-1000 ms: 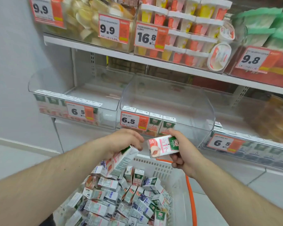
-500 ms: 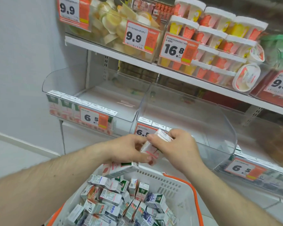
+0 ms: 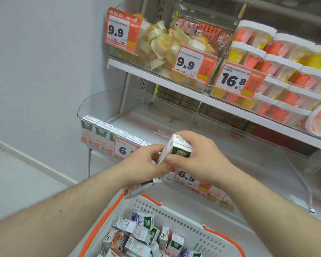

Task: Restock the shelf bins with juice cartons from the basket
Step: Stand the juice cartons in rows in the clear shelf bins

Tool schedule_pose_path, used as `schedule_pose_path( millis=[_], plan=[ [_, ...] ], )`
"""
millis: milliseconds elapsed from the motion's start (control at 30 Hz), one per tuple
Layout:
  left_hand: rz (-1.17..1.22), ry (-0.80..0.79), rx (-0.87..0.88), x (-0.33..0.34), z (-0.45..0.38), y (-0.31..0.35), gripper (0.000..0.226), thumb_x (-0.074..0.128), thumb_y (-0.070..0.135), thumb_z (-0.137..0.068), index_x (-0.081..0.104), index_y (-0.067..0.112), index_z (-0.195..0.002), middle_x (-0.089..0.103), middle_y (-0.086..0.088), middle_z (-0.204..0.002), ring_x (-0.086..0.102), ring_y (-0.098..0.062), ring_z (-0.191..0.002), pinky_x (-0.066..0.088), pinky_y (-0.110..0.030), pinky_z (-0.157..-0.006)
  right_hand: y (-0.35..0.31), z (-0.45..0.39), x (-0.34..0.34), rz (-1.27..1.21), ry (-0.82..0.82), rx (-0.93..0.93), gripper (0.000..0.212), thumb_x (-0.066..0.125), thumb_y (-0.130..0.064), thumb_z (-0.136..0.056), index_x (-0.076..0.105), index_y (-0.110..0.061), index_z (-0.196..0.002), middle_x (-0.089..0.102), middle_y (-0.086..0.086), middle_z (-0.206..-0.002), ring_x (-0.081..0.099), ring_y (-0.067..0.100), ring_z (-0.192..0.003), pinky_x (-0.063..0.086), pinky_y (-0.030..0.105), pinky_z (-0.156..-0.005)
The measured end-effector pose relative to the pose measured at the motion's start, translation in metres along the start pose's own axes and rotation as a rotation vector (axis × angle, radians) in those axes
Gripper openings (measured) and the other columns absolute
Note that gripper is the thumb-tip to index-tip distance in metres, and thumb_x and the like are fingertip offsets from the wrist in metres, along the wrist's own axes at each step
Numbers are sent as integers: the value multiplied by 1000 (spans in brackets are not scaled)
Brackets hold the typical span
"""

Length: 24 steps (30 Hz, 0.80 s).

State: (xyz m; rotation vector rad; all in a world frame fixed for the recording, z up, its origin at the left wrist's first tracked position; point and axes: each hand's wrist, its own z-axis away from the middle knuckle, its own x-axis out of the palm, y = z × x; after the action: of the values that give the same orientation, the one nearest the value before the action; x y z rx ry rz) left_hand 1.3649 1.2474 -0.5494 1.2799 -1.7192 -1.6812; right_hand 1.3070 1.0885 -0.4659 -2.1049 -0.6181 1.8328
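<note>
My right hand [image 3: 202, 158] grips a white and green juice carton [image 3: 176, 149], held tilted in front of the clear shelf bins. My left hand [image 3: 143, 164] meets it there, its fingertips on that carton, and holds a second carton [image 3: 137, 188] underneath, which hangs over the basket's rim. The white basket [image 3: 174, 217] with orange handles is below my arms and holds several cartons [image 3: 143, 238]. The left clear bin [image 3: 107, 115] has a row of cartons along its front. The middle clear bin [image 3: 267, 179] carries a 6.5 price tag.
The shelf above [image 3: 174, 84] holds bins of fruit cups and tubs with 9.9 and 16.8 price tags. A grey wall [image 3: 35, 71] stands on the left. Light floor tiles [image 3: 17, 182] are at the lower left.
Both hands have come together in front of the bins. My right hand has turned its carton from lying sideways to tilted upright. The view has shifted left and up.
</note>
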Motion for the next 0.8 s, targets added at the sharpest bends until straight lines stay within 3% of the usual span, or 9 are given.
schedule_pose_path(
  millis=[67, 133, 233, 367, 433, 500, 567, 700, 800],
  plan=[
    [-13, 139, -125, -5, -4, -3, 36, 78, 43, -77, 62, 38, -109, 72, 3, -87, 68, -12, -76, 55, -37, -71, -2, -15, 0, -43, 60, 55, 19, 79, -33, -77, 63, -24, -85, 68, -10, -71, 61, 0, -59, 51, 20, -55],
    [10, 279, -290, -11, -6, -5, 34, 79, 40, -77, 61, 30, -104, 70, 1, -83, 64, -11, -67, 47, -29, -62, -4, -31, -6, -82, 147, 106, 21, 80, -31, -76, 62, -21, -78, 69, -4, -70, 67, 13, -65, 57, 33, -60],
    [86, 336, -459, -16, -8, -8, 39, 72, 43, -78, 69, 10, -98, 73, -12, -96, 66, -22, -82, 51, -32, -76, -11, -59, -18, 47, 137, 141, 18, 79, -26, -75, 63, -19, -80, 68, 2, -78, 67, 18, -71, 55, 30, -56],
    [222, 245, -647, -8, -7, -6, 45, 59, 52, -90, 69, 11, -105, 66, -2, -94, 58, -13, -80, 39, -24, -62, -15, -92, -5, 294, -13, 140, 13, 65, -17, -78, 66, -16, -91, 67, 7, -88, 68, 25, -77, 60, 37, -66],
    [291, 227, -682, -2, -10, -5, 48, 55, 54, -92, 69, 10, -104, 66, -2, -92, 57, -12, -73, 38, -23, -59, -16, -102, 6, 440, -80, 139, 18, 61, -18, -79, 66, -14, -96, 67, 8, -91, 65, 28, -79, 55, 32, -64],
    [384, 241, -694, 1, -12, -6, 49, 54, 55, -93, 68, 8, -102, 67, -6, -88, 58, -16, -66, 42, -23, -56, -20, -108, 15, 529, -149, 164, 15, 58, -18, -82, 64, -10, -94, 63, 7, -83, 63, 25, -69, 49, 28, -57],
    [441, 254, -705, 2, -13, -6, 49, 53, 54, -94, 66, 7, -101, 64, -7, -80, 57, -17, -60, 43, -21, -51, -26, -112, 23, 577, -254, 227, 11, 56, -16, -86, 62, -7, -91, 60, 7, -80, 63, 23, -60, 54, 30, -56],
    [415, 258, -703, 3, -12, -6, 49, 49, 51, -97, 67, 6, -107, 60, -1, -71, 55, -12, -57, 39, -15, -39, -26, -119, 35, 547, -555, 364, 29, 58, -11, -96, 57, 2, -122, 57, 15, -119, 73, 35, -92, 58, 45, -88],
    [389, 279, -683, 4, -13, -7, 49, 48, 49, -99, 69, 6, -106, 55, 5, -61, 53, -5, -45, 36, -12, -32, -20, -129, 38, 373, -633, 483, 28, 51, -2, -93, 52, 6, -120, 58, 24, -121, 69, 41, -99, 58, 48, -89]
  ],
)
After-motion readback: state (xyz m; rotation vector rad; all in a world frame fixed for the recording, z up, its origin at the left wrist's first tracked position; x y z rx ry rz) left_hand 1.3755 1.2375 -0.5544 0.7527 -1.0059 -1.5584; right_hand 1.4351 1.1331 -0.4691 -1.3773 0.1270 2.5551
